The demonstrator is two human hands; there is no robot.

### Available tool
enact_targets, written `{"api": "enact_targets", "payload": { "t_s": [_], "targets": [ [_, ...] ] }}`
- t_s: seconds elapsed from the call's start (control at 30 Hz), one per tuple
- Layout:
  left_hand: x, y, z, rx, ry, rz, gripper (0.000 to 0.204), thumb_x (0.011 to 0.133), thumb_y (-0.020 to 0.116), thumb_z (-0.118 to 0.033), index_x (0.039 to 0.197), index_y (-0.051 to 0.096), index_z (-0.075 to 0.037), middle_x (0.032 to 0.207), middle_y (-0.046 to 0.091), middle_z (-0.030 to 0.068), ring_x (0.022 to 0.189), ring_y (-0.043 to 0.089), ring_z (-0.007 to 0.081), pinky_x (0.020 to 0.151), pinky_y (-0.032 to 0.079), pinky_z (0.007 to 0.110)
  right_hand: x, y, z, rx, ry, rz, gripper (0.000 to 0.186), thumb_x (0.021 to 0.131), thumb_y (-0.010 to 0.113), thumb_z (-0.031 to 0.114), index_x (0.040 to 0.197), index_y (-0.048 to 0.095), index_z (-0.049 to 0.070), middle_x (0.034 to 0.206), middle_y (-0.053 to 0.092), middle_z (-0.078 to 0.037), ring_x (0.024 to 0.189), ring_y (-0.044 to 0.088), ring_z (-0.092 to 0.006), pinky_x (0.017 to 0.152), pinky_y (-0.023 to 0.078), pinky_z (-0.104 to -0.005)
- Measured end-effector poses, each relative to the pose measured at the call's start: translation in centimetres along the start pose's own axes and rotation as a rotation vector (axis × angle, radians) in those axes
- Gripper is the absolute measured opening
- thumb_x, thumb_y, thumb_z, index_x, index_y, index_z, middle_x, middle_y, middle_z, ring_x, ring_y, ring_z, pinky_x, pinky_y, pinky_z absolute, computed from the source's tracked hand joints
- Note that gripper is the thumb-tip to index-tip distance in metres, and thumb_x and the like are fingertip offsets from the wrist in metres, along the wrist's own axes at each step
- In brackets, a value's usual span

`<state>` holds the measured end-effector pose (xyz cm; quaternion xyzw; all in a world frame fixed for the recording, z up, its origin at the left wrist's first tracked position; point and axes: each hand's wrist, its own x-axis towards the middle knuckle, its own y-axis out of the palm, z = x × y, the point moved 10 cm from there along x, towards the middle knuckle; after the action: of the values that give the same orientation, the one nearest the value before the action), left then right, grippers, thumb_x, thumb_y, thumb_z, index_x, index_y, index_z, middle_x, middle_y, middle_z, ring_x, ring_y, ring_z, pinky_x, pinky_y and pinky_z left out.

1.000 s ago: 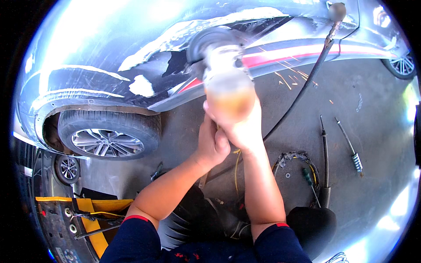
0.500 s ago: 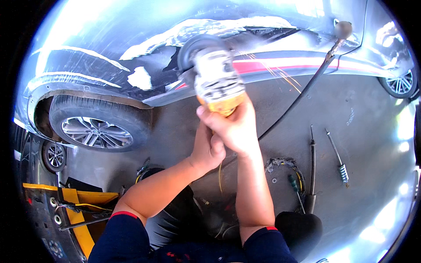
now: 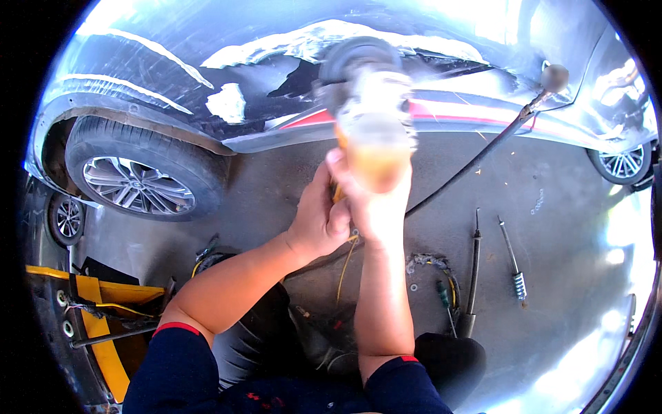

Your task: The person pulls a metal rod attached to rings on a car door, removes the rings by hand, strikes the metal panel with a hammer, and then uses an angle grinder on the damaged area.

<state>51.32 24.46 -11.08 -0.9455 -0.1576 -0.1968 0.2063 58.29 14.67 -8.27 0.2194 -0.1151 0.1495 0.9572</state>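
An angle grinder (image 3: 379, 134), yellow and pale grey and smeared by motion, is gripped in both my hands. My right hand (image 3: 378, 210) wraps round its body from the right. My left hand (image 3: 318, 221) is closed round its lower part, below and left of the right one. The dark grinding disc (image 3: 360, 61) lies over the dented dark side panel (image 3: 262, 79) of a car; whether it touches the metal I cannot tell. Bright, stripped patches (image 3: 303, 43) run along the panel, and a red stripe (image 3: 458, 110) shows beneath. A few faint sparks fly to the right.
A black bar (image 3: 493, 145) with a round end (image 3: 554, 78) leans against the panel at right. The car's wheel (image 3: 138, 179) stands at left. On the floor lie a screwdriver (image 3: 443, 295), a black rod (image 3: 474, 269) and a spring-ended rod (image 3: 512, 262). A yellow-and-black machine (image 3: 103, 338) stands lower left.
The grinder and my hands have shifted rightward along the panel relative to the car. The spark stream has thinned to a few faint streaks. The whole view has also moved slightly.
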Motion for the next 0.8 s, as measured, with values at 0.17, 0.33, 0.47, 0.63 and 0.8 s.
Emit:
{"api": "enact_targets", "payload": {
  "t_s": [0.17,0.33,0.47,0.63,0.8],
  "targets": [
    [-1.2,-0.1,1.3,-0.029,0.097,-0.057,0.104,0.092,0.043,-0.085,0.149,0.037,0.003,0.142,0.054,0.0219,0.131,0.057,0.0348,0.106,0.045,0.044,0.0,2.0,-0.4,-0.037,0.012,0.178,0.054,0.077,0.09,0.009,0.123,0.062,-0.002,0.106,0.074,-0.007,0.098,0.068,-0.0131,0.09,0.056,-0.0326],
    [0.1,0.1,0.0,0.069,-0.003,0.01,0.101,0.094,0.043,-0.084,0.145,0.04,0.003,0.128,0.06,0.0255,0.12,0.064,0.0394,0.099,0.049,0.043,0.2,0.1,-0.9,0.087,0.041,0.065,0.046,0.079,0.088,0.008,0.119,0.066,-0.001,0.107,0.074,-0.008,0.096,0.069,-0.0145,0.088,0.056,-0.0332],
    [-1.0,-0.7,0.6,0.0,0.12,-0.145,0.106,0.091,0.039,-0.087,0.144,0.044,0.005,0.129,0.065,0.0228,0.122,0.065,0.0386,0.103,0.05,0.044,0.2,2.5,-1.7,0.102,-0.049,0.169,0.046,0.079,0.089,0.011,0.118,0.066,0.001,0.099,0.075,-0.006,0.088,0.071,-0.0179,0.083,0.058,-0.0354],
    [-0.4,-0.3,0.0,0.023,0.1,-0.05,0.104,0.093,0.039,-0.086,0.145,0.045,0.004,0.135,0.063,0.023,0.127,0.063,0.0371,0.103,0.049,0.044,0.0,1.4,-1.8,0.126,-0.014,0.082,0.05,0.08,0.089,0.016,0.12,0.064,0.0,0.104,0.074,-0.008,0.093,0.071,-0.0157,0.085,0.057,-0.0334],
    [0.0,0.5,0.4,0.063,0.11,0.003,0.102,0.093,0.045,-0.083,0.148,0.038,0.003,0.13,0.063,0.0234,0.122,0.065,0.0365,0.1,0.05,0.043,0.1,0.3,-2.4,0.217,0.084,0.098,0.045,0.083,0.087,0.01,0.12,0.064,0.0,0.105,0.073,-0.006,0.096,0.068,-0.0134,0.088,0.056,-0.0324]
  ]
}}
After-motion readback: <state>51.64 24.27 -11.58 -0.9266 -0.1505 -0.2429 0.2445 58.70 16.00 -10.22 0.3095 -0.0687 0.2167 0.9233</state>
